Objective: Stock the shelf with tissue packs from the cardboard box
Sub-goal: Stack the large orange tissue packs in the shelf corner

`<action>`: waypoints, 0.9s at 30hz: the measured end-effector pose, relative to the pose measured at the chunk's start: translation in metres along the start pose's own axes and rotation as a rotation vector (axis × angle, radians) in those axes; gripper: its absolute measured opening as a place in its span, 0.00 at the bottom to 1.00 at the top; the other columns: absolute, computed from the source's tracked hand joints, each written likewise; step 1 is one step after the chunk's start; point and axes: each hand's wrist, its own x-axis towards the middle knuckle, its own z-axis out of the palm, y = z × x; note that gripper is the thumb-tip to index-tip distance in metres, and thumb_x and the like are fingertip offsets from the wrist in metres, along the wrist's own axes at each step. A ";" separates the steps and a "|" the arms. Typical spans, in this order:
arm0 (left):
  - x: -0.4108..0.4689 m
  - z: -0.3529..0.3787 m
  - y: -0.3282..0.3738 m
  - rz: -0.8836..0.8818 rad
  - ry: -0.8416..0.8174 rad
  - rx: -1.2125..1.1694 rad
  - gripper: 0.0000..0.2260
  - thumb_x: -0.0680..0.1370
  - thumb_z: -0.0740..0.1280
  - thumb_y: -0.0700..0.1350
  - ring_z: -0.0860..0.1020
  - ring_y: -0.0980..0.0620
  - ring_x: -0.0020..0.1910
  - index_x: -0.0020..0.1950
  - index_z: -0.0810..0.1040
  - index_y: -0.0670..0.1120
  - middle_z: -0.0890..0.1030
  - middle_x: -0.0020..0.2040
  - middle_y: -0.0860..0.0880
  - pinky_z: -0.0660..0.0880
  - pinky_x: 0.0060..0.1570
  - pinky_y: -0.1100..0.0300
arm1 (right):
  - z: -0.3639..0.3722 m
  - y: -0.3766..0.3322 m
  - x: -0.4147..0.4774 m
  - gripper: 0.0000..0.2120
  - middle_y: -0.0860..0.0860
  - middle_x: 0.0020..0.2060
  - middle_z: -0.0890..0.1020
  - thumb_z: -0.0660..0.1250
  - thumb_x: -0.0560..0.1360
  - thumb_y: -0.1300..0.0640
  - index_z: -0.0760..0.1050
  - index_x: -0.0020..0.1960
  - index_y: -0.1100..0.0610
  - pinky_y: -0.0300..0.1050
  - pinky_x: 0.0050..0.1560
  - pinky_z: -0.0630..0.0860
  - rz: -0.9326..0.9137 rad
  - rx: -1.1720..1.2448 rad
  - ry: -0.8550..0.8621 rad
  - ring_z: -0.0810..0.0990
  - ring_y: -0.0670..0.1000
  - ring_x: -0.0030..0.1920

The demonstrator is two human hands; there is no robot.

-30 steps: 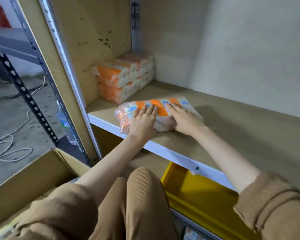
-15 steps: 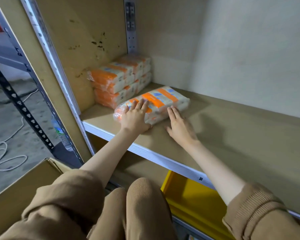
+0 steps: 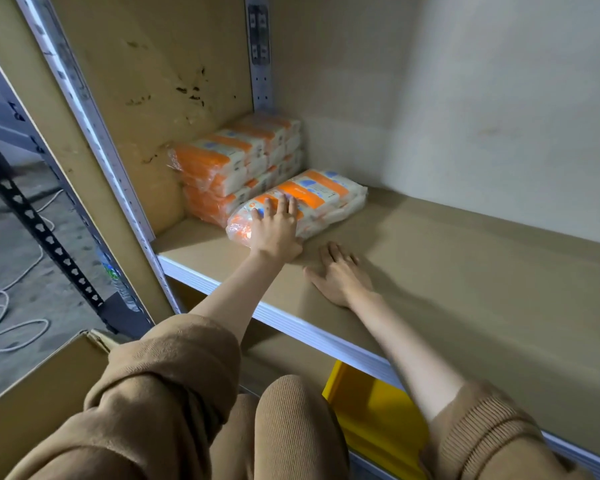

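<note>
**Setting: storeroom / stockroom**

Racking is bolt-together metal: a grey slotted upright (image 3: 260, 57) in the back corner, a black perforated post (image 3: 45, 233) on the neighbouring rack. The shelf (image 3: 465, 271) is a bare chipboard deck with a pale metal front rail. Wrapped tissue packs (image 3: 236, 161) stacked in bulk; cardboard box (image 3: 32, 393) beside the rack; yellow bin (image 3: 378, 410) on the level below. Bare concrete floor (image 3: 11, 244), loose white cable (image 3: 0, 317) lying on it. Plain wall (image 3: 499, 116).

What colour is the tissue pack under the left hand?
The tissue pack under the left hand is white with orange bands and small blue marks; head view.
</note>
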 end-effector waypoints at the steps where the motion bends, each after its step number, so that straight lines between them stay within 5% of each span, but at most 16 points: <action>1: 0.003 -0.002 0.000 0.006 0.007 0.010 0.34 0.76 0.64 0.51 0.57 0.40 0.75 0.76 0.52 0.41 0.56 0.77 0.43 0.60 0.70 0.43 | 0.000 0.000 0.002 0.33 0.55 0.77 0.51 0.50 0.79 0.42 0.49 0.76 0.59 0.50 0.77 0.46 0.000 0.003 0.002 0.49 0.53 0.77; 6: 0.018 -0.014 -0.003 -0.009 0.035 -0.081 0.25 0.77 0.62 0.48 0.66 0.39 0.69 0.71 0.61 0.40 0.66 0.71 0.43 0.70 0.61 0.47 | 0.001 -0.002 0.009 0.34 0.55 0.77 0.50 0.50 0.79 0.41 0.47 0.76 0.60 0.50 0.76 0.44 0.000 0.002 -0.006 0.47 0.52 0.77; 15: 0.045 -0.103 -0.005 0.120 0.317 -0.039 0.22 0.77 0.62 0.48 0.70 0.40 0.67 0.69 0.65 0.43 0.71 0.68 0.44 0.72 0.56 0.48 | 0.000 -0.017 0.041 0.38 0.55 0.77 0.48 0.50 0.77 0.37 0.48 0.76 0.60 0.52 0.76 0.42 0.024 -0.008 0.029 0.44 0.52 0.78; 27: 0.076 -0.133 -0.077 -0.069 0.333 0.148 0.22 0.78 0.61 0.46 0.73 0.35 0.62 0.69 0.64 0.37 0.72 0.65 0.37 0.72 0.56 0.43 | -0.005 -0.038 0.086 0.35 0.56 0.77 0.50 0.51 0.78 0.40 0.50 0.76 0.61 0.50 0.76 0.43 -0.037 0.006 0.025 0.48 0.52 0.77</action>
